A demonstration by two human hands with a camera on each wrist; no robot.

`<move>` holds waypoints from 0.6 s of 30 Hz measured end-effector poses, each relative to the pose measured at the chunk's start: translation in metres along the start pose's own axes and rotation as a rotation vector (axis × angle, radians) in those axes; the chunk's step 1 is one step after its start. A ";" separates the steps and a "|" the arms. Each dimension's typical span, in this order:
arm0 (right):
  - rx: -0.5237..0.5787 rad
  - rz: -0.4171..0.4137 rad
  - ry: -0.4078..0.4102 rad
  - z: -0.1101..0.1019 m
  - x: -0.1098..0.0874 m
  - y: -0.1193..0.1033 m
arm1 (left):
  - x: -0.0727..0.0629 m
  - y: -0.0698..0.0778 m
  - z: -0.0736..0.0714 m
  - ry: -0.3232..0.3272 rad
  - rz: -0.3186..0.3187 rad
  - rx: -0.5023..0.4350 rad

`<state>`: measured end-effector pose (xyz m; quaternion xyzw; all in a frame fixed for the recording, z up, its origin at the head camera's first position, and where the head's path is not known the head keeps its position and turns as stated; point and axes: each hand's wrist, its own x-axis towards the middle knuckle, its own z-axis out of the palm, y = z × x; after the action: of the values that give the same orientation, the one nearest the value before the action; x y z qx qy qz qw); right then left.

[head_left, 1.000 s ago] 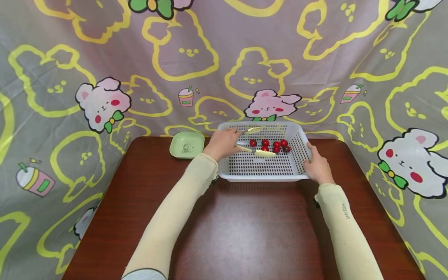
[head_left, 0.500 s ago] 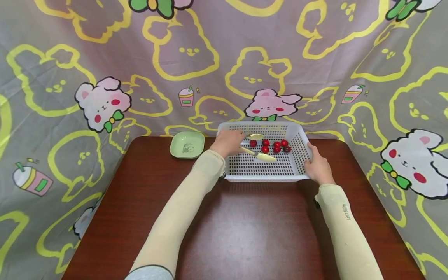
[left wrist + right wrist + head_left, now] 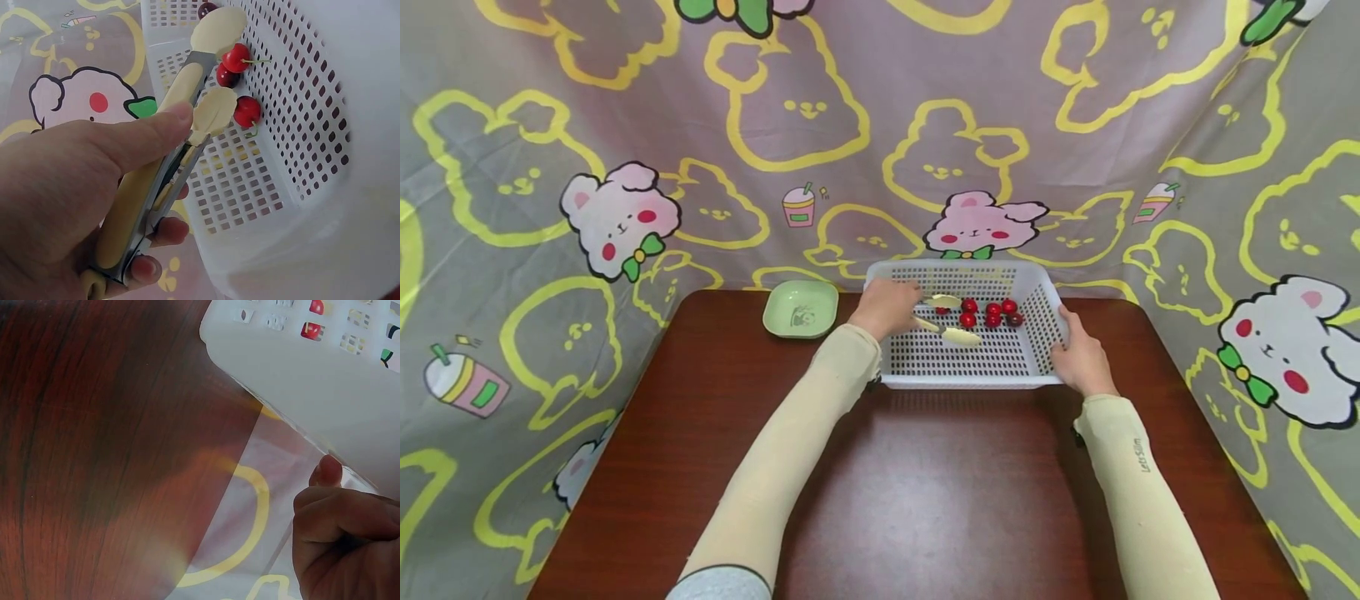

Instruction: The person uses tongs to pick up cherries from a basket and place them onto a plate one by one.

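Observation:
In the head view, my left hand (image 3: pixel 887 307) grips cream-tipped tongs (image 3: pixel 961 337) over the left part of a white perforated basket (image 3: pixel 962 382). The thumb and fingers wrap the handles of the tongs (image 3: pixel 125 215) in the left wrist view, and the two tips stand apart. Several red cherries (image 3: pixel 993 309) lie towards the back right of the basket floor; the upper tip partly covers the leftmost one. Whether a tip touches a cherry (image 3: pixel 248 111) I cannot tell. My right hand (image 3: pixel 1081 358) holds the basket's right rim, its fingers partly hidden by the wall.
A light green square dish (image 3: pixel 775 323) with a panda print stands left of the basket on the dark brown table (image 3: pixel 940 492). A patterned cloth (image 3: pixel 850 100) hangs close behind and at both sides.
My left hand has shifted slightly right, deeper over the basket. The tongs' tips have come closer together and the upper one has lowered in front of the leftmost cherry. My right hand stays put.

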<state>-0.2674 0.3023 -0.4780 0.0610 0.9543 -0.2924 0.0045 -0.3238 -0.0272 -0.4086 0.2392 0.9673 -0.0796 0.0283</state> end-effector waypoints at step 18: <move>0.001 -0.019 -0.007 -0.002 0.003 0.003 | 0.001 -0.001 0.011 0.045 0.032 -0.003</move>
<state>-0.2699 0.3060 -0.4784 0.0507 0.9547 -0.2933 0.0051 -0.3245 -0.0292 -0.4193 0.2565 0.9638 -0.0721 0.0081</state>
